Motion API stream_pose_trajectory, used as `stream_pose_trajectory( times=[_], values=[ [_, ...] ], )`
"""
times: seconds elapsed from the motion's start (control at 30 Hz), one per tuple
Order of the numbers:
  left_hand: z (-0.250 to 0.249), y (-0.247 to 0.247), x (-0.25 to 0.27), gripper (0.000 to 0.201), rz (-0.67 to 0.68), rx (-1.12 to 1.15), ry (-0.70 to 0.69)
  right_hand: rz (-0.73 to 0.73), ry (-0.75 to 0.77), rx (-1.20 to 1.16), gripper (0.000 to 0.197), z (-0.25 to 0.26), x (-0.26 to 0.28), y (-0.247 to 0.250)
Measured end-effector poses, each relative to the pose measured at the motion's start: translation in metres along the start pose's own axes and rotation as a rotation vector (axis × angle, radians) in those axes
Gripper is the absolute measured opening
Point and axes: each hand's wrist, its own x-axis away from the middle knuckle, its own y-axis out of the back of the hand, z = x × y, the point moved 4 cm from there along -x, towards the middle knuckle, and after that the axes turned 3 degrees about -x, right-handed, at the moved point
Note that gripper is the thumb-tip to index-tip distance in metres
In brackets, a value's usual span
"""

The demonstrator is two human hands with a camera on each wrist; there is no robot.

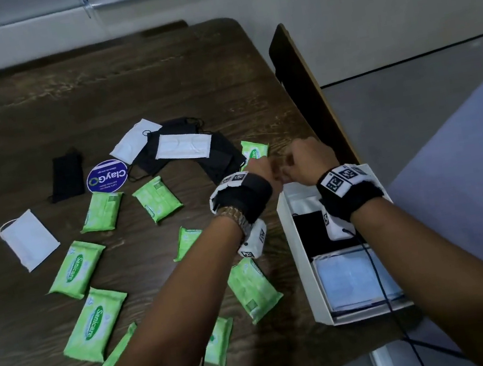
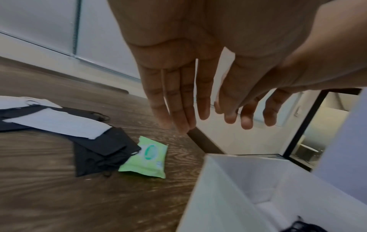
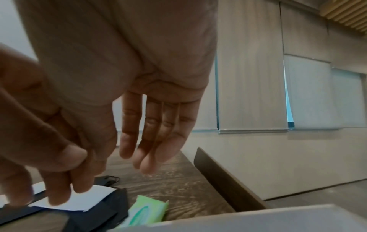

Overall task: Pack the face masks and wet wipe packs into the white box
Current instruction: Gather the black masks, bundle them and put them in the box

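Observation:
Both my hands hover close together over the far end of the white box, which stands at the table's right edge. My left hand has straight fingers and holds nothing. My right hand is also empty, its fingers hanging straight. Inside the box lie a black mask and a stack of light blue masks. A green wet wipe pack lies just beyond my hands, beside a pile of black and white masks. Several more green packs are scattered over the table's left and front.
A round blue sticker, a lone black mask and a lone white mask lie at the left. A dark chair back stands against the table's right edge. A black cable crosses the box.

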Motion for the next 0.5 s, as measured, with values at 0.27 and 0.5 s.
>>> stream_pose_trajectory(
  times=[0.27, 0.5],
  values=[
    [0.122, -0.014, -0.009, 0.04, 0.125, -0.025, 0.107, 0.08, -0.068, -0.115, 0.018, 0.09, -0.036, -0.074],
    [0.191, -0.042, -0.033, 0.038, 0.092, 0.026, 0.234, 0.111, -0.07, -0.195, 0.023, 0.111, -0.096, -0.144]
  ],
)
